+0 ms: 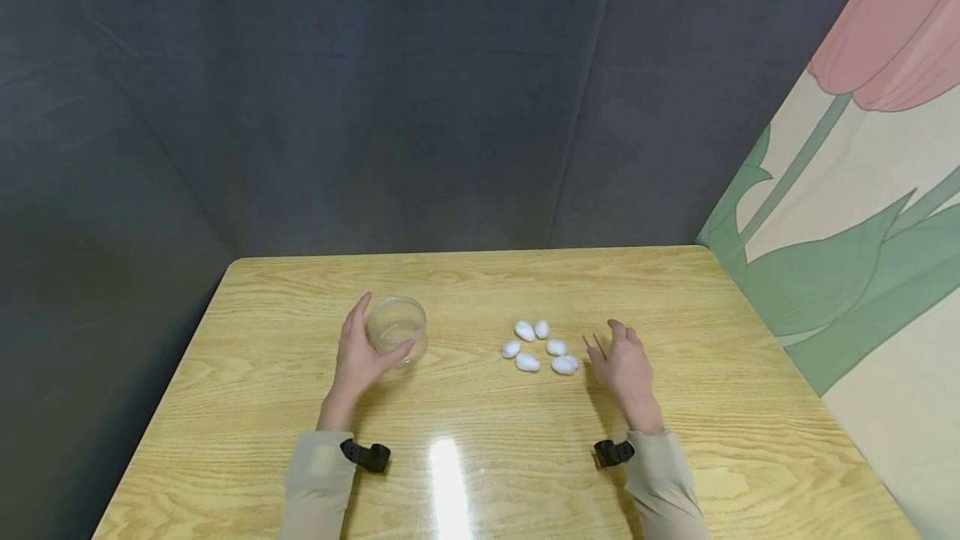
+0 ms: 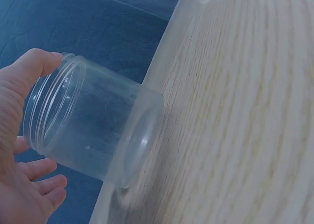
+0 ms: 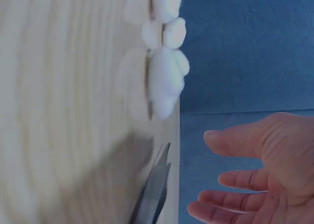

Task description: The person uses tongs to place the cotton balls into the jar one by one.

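Observation:
A clear plastic jar (image 1: 397, 330) stands upright on the left of the table, lidless. My left hand (image 1: 358, 357) holds it at the rim, thumb on the near side and index finger round the left; the left wrist view shows the threaded jar neck (image 2: 54, 104) beside the thumb. My right hand (image 1: 624, 369) hovers above metal tweezers (image 3: 154, 189), thumb and fingers apart and nothing between them. In the head view only the tweezers' two prongs (image 1: 597, 344) show past the hand. Several white cotton balls (image 1: 527, 362) lie left of the tweezers.
The wooden table (image 1: 465, 290) runs back to a dark curtain (image 1: 390, 107). On the right is a wall with a painted tulip (image 1: 885, 40). A bright light reflection (image 1: 448, 482) falls on the table's front part.

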### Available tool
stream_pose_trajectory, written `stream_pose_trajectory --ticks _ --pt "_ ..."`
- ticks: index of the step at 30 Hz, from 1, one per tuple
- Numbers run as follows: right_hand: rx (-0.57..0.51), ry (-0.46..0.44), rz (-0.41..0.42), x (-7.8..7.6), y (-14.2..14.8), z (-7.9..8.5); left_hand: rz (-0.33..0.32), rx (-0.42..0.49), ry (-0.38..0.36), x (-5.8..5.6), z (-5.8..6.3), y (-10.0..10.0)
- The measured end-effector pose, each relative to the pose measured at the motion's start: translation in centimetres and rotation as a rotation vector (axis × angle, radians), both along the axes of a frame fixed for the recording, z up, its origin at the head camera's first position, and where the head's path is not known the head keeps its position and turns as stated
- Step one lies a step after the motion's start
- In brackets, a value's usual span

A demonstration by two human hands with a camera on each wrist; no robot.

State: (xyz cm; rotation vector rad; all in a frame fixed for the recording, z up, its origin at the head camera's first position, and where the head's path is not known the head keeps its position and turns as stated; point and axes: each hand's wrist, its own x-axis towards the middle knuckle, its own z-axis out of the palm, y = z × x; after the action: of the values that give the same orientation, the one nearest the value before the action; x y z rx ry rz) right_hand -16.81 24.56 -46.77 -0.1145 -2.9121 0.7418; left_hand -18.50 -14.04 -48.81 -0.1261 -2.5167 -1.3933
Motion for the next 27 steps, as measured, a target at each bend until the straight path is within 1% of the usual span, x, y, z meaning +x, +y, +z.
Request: stream_pose_trajectory --ticks 3,8,9,12,14,16,17,19,22,25,27 --pt "0.005 -0.004 -0.011 0.1 0.4 -0.4 -0.019 0.073 -0.039 0.0 -0.1 -0.2" --pt "0.011 0.0 -0.03 0.2 1.0 -0.7 -0.069 0.244 -0.108 0.0 0.0 -0.4" --pt "0.013 0.0 -0.032 0.3 1.1 -0.7 -0.076 0.278 -0.127 0.1 0.1 -0.5" --pt "0.015 0.001 -0.025 0.4 1.3 -0.9 -0.093 0.358 -0.182 0.6 1.3 -0.3" --pt "0.014 -0.004 -0.015 0.5 1.5 -1.0 -0.106 0.396 -0.204 0.9 2.0 -0.2" --pt "0.01 -0.016 -0.007 0.6 1.6 -1.1 -0.116 0.428 -0.226 1.2 2.5 -0.1" --pt "0.007 -0.025 -0.003 0.7 1.6 -1.2 -0.119 0.443 -0.234 1.2 2.5 -0.1" --pt "-0.003 -0.047 0.001 0.7 1.7 -1.2 -0.119 0.466 -0.251 1.1 2.1 -0.1" --pt "-0.012 -0.077 0.004 0.7 1.7 -1.3 -0.116 0.495 -0.264 0.6 0.9 -0.4" --pt "-0.01 -0.086 0.004 0.7 1.8 -1.4 -0.117 0.489 -0.259 0.0 -0.6 -0.6" --pt "-0.004 -0.088 0.001 0.7 1.8 -1.5 -0.118 0.468 -0.251 -0.2 -1.3 -0.7"
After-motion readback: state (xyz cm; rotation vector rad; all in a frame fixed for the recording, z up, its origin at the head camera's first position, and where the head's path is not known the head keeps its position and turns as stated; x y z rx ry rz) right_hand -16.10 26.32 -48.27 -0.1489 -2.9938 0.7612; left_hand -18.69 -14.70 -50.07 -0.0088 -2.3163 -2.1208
